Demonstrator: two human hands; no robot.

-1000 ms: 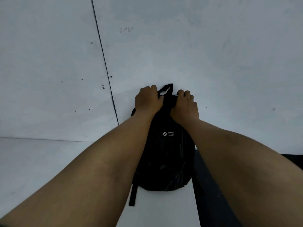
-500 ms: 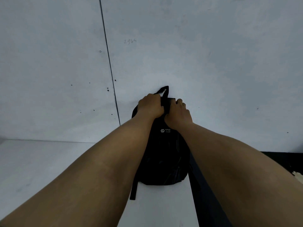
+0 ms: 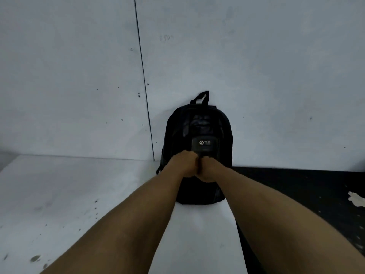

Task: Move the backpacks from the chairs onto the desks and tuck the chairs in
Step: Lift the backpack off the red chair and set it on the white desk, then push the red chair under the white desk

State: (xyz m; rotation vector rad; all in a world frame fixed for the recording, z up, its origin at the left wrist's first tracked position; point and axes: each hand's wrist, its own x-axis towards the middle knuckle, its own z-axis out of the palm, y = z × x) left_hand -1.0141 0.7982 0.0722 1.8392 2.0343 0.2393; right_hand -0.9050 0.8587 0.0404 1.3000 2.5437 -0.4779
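Left hand (image 3: 182,165) and right hand (image 3: 209,170) fisted side by side, pinching front panel of black backpack (image 3: 199,127). Backpack upright on white surface (image 3: 79,194), leaning on wall (image 3: 256,66). Risk: letting go unevenly, bag slumps forward. Surface edge just right of bag, dark floor (image 3: 296,184) beyond. Plenty of room left.

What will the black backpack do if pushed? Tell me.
The backpack is probably soft: its fabric creases near the top. It stands against the wall, so it likely slumps rather than rolls. Pushed sideways, it may tip.
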